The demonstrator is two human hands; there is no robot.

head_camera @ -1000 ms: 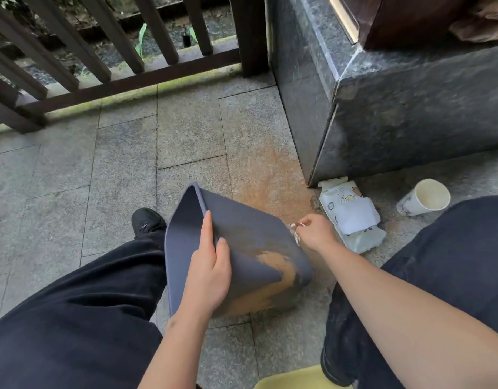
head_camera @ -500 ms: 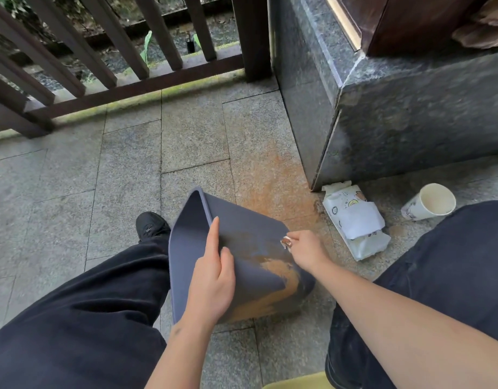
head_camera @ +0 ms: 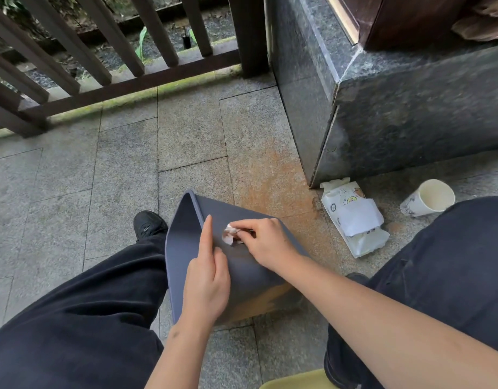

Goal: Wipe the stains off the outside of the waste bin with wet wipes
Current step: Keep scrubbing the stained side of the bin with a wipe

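Fingers of right hand [head_camera: 266, 245] pinch crumpled, brown-soiled wet wipe [head_camera: 230, 235], pressed on upper side of grey waste bin [head_camera: 250, 265]. Left hand [head_camera: 207, 279] rests flat on bin, fingers straight, index along rim edge. Bin lies tipped on stone floor [head_camera: 124, 175] between person's knees, brown stain near base. Wipes pack [head_camera: 354, 217] and paper cup [head_camera: 428, 197] on floor to right, near stone block [head_camera: 410, 113].

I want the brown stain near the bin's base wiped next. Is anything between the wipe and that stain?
Only the right hand itself: its wrist lies over the bin wall between the wipe and the stain. Nothing else blocks the way.
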